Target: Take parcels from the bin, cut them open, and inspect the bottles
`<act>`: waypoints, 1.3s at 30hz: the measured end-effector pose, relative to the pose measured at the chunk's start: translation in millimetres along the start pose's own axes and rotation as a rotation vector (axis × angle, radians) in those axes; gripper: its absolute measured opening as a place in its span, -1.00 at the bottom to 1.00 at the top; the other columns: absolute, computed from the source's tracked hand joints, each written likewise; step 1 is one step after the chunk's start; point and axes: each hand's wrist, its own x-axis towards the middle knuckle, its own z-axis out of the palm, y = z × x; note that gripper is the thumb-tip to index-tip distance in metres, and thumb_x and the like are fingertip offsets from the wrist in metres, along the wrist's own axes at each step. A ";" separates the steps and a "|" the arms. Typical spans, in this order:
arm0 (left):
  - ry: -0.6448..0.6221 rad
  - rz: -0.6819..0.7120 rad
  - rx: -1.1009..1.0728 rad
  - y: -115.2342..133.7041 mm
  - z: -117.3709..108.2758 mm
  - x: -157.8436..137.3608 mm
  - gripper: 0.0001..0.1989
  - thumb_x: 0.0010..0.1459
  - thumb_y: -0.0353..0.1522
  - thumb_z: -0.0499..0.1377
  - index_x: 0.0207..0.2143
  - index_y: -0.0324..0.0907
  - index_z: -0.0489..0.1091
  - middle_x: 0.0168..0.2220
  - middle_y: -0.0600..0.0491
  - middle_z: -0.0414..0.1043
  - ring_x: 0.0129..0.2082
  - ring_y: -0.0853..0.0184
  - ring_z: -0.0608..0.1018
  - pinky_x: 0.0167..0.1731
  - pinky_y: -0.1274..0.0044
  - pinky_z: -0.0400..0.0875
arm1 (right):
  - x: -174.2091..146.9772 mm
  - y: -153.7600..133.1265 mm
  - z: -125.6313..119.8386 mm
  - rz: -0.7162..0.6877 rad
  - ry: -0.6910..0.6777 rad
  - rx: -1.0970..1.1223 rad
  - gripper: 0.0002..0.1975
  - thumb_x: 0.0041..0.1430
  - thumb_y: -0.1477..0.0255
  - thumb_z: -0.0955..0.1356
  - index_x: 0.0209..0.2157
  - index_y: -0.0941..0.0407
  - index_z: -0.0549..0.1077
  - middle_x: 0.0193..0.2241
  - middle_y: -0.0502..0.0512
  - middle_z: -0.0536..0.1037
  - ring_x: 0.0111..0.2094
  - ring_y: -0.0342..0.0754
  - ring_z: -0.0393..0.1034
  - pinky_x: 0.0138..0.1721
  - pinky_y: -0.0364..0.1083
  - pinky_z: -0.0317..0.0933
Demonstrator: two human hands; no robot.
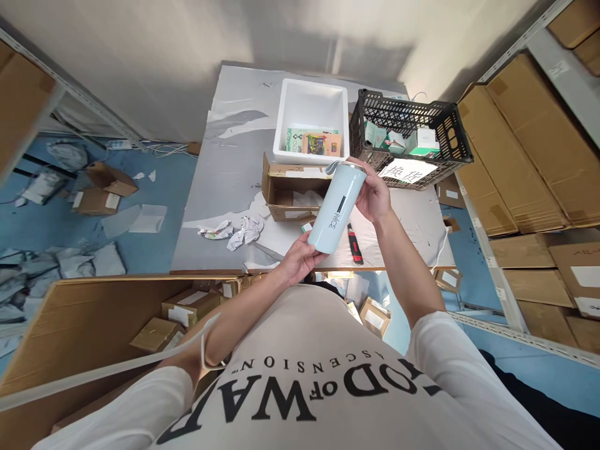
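Observation:
A light blue tumbler [336,209] with dark lettering and a small strap at its top is held tilted above the table's front. Around its lower end, my left hand [299,257] has its fingers closed. My right hand [374,195] grips the upper end near the rim; some of its fingers are hidden behind the tumbler. Just behind the tumbler stands an opened cardboard box [285,195] with clear plastic inside. Beneath, a red and black utility knife [355,244] lies on the table, to the right of the tumbler's base.
The table [206,181] carries a white foam box [314,103] with cards, a black crate [407,112] of small boxes, and crumpled paper [246,231]. A large carton [94,300] holding parcels stands at front left. Shelves of cartons [525,150] flank the right.

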 end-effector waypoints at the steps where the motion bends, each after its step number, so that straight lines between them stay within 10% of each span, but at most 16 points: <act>1: 0.002 0.002 0.001 -0.3 0.1 0.0 -0.44 -0.17 -0.30 0.36 -0.06 -0.13 0.33 -0.08 -0.01 0.49 -0.05 0.18 0.54 0.17 0.14 0.26 | 0.1 -0.7 0.3 -0.006 -0.014 -0.012 -0.23 0.15 0.01 0.22 0.31 0.03 0.04 0.16 0.24 0.36 0.08 0.21 0.33 -0.12 0.14 0.32; 16: 0.210 0.399 0.334 -11.3 4.1 5.5 -0.25 -0.35 -0.26 0.48 -0.07 -0.04 0.24 0.07 -0.01 0.32 0.07 0.16 0.42 0.06 0.29 0.35 | 1.0 3.4 -13.8 0.028 0.077 0.221 -0.34 0.11 -0.17 0.23 0.05 -0.01 0.36 -0.18 0.08 0.48 -0.26 -0.03 0.43 -0.35 -0.04 0.41; 24: -0.020 -0.110 -0.019 -11.6 11.6 -7.1 -0.30 -0.04 0.10 0.22 0.00 -0.19 0.32 -0.07 -0.17 0.49 0.04 -0.03 0.50 0.10 0.12 0.31 | -3.1 12.3 -5.0 0.064 0.032 0.262 -0.19 0.07 -0.24 0.18 0.19 -0.01 0.22 -0.07 0.16 0.48 -0.19 0.02 0.46 -0.32 -0.01 0.40; 33: 0.038 -0.056 -0.081 -20.6 10.0 -11.0 -0.42 -0.11 -0.20 0.40 -0.04 -0.14 0.34 -0.13 -0.02 0.52 -0.09 0.14 0.58 0.16 0.15 0.27 | -5.6 26.9 5.8 0.061 0.055 0.831 -0.26 -0.07 -0.18 0.35 0.06 -0.02 0.40 -0.04 0.09 0.54 -0.03 0.10 0.44 -0.11 0.03 0.40; 39: 0.056 0.008 -0.074 -23.1 10.0 -9.1 -0.43 -0.16 -0.27 0.44 -0.09 -0.11 0.31 -0.14 0.05 0.49 -0.13 0.24 0.57 0.13 0.16 0.30 | -5.7 25.7 2.0 0.112 0.015 0.813 -0.21 -0.07 -0.18 0.35 0.13 -0.05 0.35 0.00 0.09 0.51 -0.01 0.12 0.42 -0.08 0.10 0.40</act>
